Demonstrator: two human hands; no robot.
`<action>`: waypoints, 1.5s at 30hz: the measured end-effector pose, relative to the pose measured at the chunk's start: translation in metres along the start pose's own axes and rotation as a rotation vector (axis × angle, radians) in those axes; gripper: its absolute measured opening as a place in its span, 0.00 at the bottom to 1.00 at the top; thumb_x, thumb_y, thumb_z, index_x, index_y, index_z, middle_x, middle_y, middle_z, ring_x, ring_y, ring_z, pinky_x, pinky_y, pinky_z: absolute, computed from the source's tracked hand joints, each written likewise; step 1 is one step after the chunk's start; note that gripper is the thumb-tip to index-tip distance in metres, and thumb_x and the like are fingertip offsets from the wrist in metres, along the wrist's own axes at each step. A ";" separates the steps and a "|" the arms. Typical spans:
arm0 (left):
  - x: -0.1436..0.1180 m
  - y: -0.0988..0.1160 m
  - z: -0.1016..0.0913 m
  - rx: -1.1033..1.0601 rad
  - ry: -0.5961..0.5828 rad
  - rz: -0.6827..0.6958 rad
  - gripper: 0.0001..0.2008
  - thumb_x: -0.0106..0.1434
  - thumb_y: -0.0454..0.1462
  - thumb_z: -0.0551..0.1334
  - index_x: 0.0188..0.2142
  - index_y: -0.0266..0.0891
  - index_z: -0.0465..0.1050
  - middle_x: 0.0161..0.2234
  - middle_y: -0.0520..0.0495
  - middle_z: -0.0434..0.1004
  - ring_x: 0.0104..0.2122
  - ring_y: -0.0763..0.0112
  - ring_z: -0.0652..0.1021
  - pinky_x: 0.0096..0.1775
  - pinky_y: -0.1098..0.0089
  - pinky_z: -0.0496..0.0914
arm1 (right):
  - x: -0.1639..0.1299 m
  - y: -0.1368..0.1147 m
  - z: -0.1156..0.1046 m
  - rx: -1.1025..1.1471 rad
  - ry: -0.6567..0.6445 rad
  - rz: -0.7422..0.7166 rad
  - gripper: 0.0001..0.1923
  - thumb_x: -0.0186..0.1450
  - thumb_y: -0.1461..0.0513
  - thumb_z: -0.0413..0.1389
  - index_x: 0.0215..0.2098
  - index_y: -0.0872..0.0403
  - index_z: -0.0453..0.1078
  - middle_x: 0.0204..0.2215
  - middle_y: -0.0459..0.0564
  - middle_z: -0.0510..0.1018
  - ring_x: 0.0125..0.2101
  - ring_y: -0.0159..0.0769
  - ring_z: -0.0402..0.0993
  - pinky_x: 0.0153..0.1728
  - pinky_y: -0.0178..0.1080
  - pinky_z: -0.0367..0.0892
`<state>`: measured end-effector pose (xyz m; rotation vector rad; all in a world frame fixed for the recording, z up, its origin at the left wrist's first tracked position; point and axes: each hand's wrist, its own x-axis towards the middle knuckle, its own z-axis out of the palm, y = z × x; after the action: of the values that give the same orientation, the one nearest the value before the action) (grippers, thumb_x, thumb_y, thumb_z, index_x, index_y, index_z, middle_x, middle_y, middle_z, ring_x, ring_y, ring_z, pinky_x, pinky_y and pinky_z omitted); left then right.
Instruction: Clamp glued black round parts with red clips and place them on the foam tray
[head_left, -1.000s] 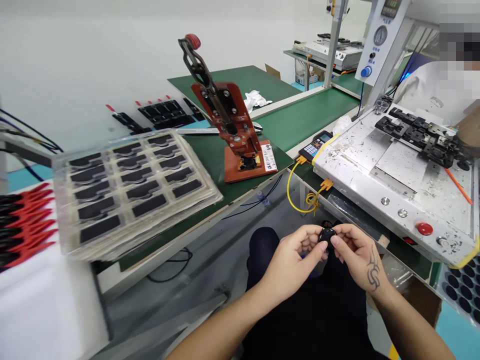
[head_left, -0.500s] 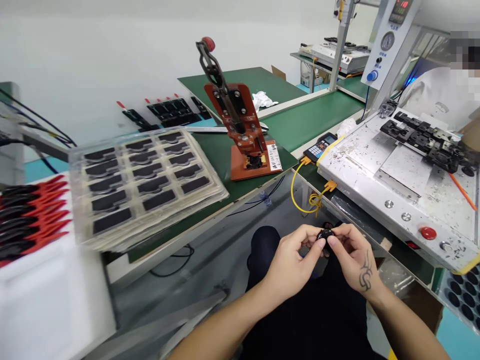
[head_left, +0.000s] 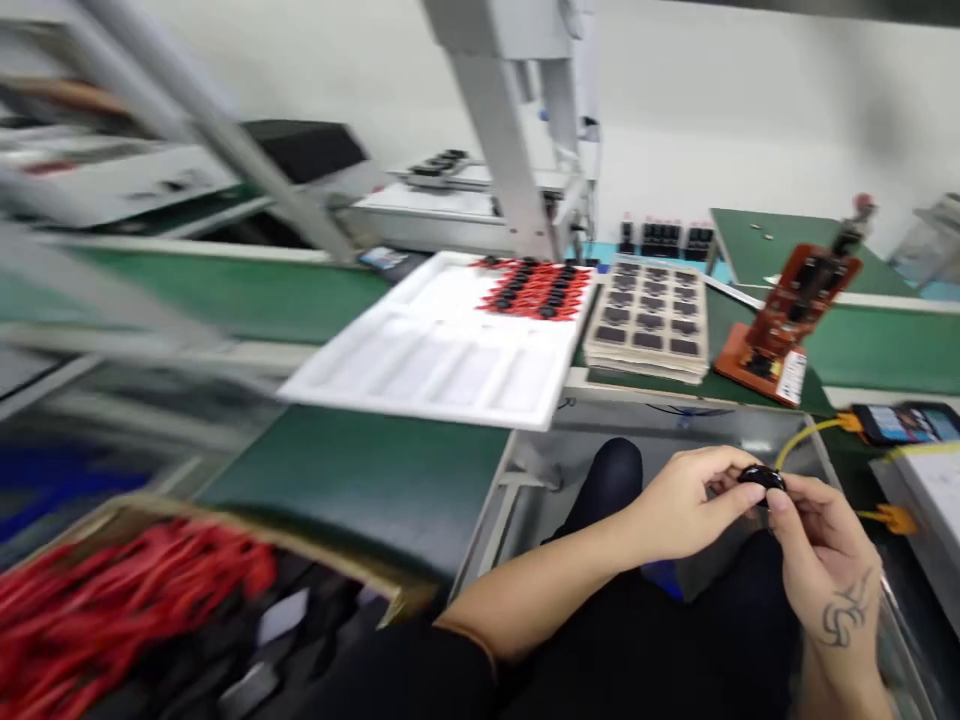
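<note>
One small black rounded part [head_left: 763,478] is pinched over the lap [head_left: 697,610] in the head view, gripped by the left hand [head_left: 690,503] and right hand [head_left: 829,550] together, thumbs and fingertips closed on it. Further off, a white tray [head_left: 420,350] is partly covered with red-and-black pieces [head_left: 536,290], and a stack of blister trays [head_left: 646,358] is parked between that and a reddish clamp fixture [head_left: 791,295].

Hands [head_left: 686,505] close together, fingertips [head_left: 780,503] pinched; left arm [head_left: 555,580] extended
</note>
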<state>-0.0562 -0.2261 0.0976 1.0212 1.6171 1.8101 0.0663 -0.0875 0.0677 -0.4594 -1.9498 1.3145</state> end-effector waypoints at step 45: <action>-0.364 0.050 -0.065 -0.473 1.613 0.056 0.28 0.62 0.50 0.77 0.54 0.35 0.78 0.46 0.36 0.88 0.46 0.48 0.88 0.50 0.52 0.82 | -0.144 -0.121 0.350 -0.094 -1.399 -1.343 0.08 0.77 0.65 0.53 0.41 0.53 0.73 0.38 0.56 0.82 0.41 0.50 0.73 0.44 0.47 0.68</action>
<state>0.1126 -0.5576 0.0726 -0.9485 1.5390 3.0368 -0.0822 -0.4560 0.0498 1.9042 -2.3507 0.4790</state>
